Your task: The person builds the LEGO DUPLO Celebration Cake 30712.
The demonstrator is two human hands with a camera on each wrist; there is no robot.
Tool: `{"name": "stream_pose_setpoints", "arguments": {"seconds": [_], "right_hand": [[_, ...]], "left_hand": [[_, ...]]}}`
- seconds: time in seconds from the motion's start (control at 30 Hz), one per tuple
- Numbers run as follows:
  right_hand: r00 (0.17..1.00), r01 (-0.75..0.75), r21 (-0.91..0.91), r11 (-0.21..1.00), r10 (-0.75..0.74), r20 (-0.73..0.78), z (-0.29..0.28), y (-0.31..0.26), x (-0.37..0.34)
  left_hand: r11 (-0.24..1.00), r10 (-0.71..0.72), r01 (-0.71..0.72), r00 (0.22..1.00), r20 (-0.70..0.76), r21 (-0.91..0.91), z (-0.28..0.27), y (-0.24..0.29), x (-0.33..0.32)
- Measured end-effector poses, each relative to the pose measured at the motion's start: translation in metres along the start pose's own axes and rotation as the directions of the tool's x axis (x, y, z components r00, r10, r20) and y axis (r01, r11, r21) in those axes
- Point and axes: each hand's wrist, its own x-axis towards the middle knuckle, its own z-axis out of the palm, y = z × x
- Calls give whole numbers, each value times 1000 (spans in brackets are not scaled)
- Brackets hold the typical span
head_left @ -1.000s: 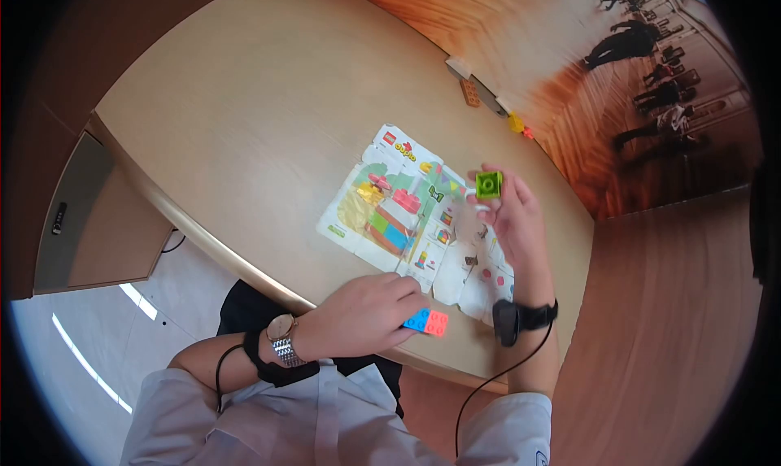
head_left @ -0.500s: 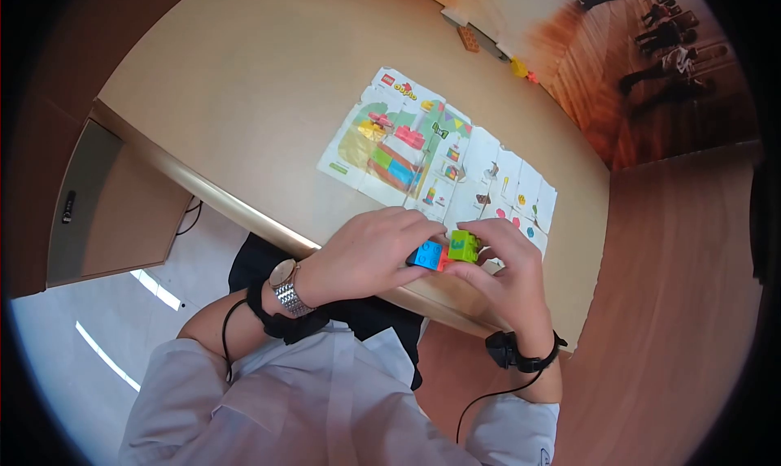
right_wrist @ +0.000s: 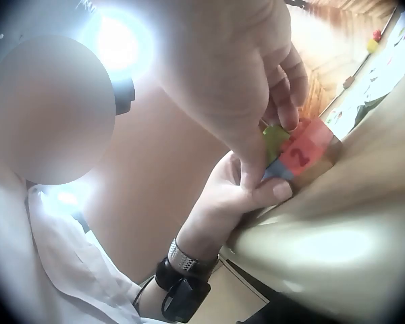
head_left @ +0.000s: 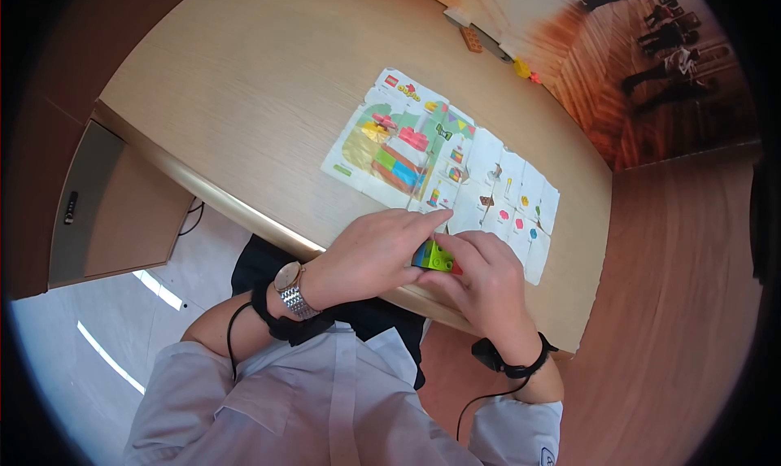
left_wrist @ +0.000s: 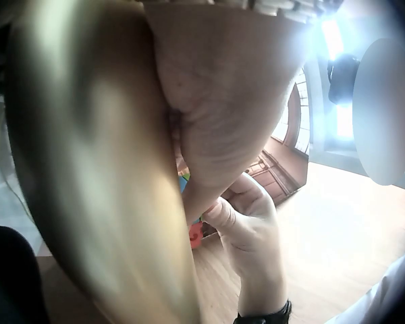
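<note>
Near the table's front edge, both hands meet at a small group of toy building bricks. My left hand [head_left: 370, 250] grips a blue brick [head_left: 419, 257] that is joined to a red brick [right_wrist: 302, 156] marked with a 2. Over these lies a green brick [head_left: 442, 259], pinched between the thumb and fingers of my right hand [head_left: 488, 280]. The right wrist view has the green brick up against the studded side of the red and blue ones. Fingers hide much of the bricks in the left wrist view, leaving a bit of red brick [left_wrist: 196, 236].
An unfolded, creased instruction sheet [head_left: 335, 163] with brick pictures lies just beyond the hands. Along the far table edge, by the picture panel [head_left: 561, 59], are a brown brick [head_left: 471, 39], a yellow piece [head_left: 521, 67] and a small red piece [head_left: 534, 77].
My right hand has brought the green brick from over the sheet to the bricks in my left hand, turned it studs up and set it against them. The left hand has moved up slightly.
</note>
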Motion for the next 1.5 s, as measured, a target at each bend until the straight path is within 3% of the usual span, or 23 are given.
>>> {"name": "stream_pose_setpoints", "arguments": {"seconds": [0.07,0.17,0.47,0.5,0.53,0.6,0.63,0.67,0.73,0.83,1.0,1.17,1.33,1.5], "right_hand": [[995,77,25,997,-76,-63,0,3,-2],[995,101,26,995,-100,-12,-5,9,-7],[998,41,152,987,-47,32,-12,8,6],[994,-46,226,973,23,107,-16,9,8],[995,-40,222,974,18,100,-16,18,9],[977,-205,474,856,150,152,-15,42,13],[952,-299,457,838,293,84,-16,49,18],[953,-295,457,839,292,80,-14,60,25],[879,-405,474,782,475,-33,-7,91,42],[812,-474,460,751,574,-101,-2,135,73],[820,-443,545,712,567,-75,34,198,86],[811,-503,509,699,585,-3,33,189,83],[857,-467,345,814,512,-47,30,175,78],[867,-409,426,807,490,-96,26,177,73]], "left_hand": [[1000,16,-16,1000,-12,3,-1,0,1],[1000,-25,25,999,36,-8,-3,2,1],[999,38,-38,999,-18,-5,-1,1,2],[1000,21,-21,1000,-3,-4,-1,2,2],[1000,2,-2,1000,13,-1,-1,2,2],[1000,-10,9,999,43,12,-5,4,2],[999,-28,26,997,78,19,-6,5,2],[999,-25,23,997,77,23,-6,5,2],[1000,-25,24,997,77,18,-5,5,3],[999,-20,17,996,89,31,-6,5,4],[1000,-7,8,994,108,-6,-5,6,9],[1000,11,-9,992,124,-11,-5,4,13],[998,65,-66,995,79,10,-8,2,14],[1000,7,-10,993,115,18,-5,3,16]]}}
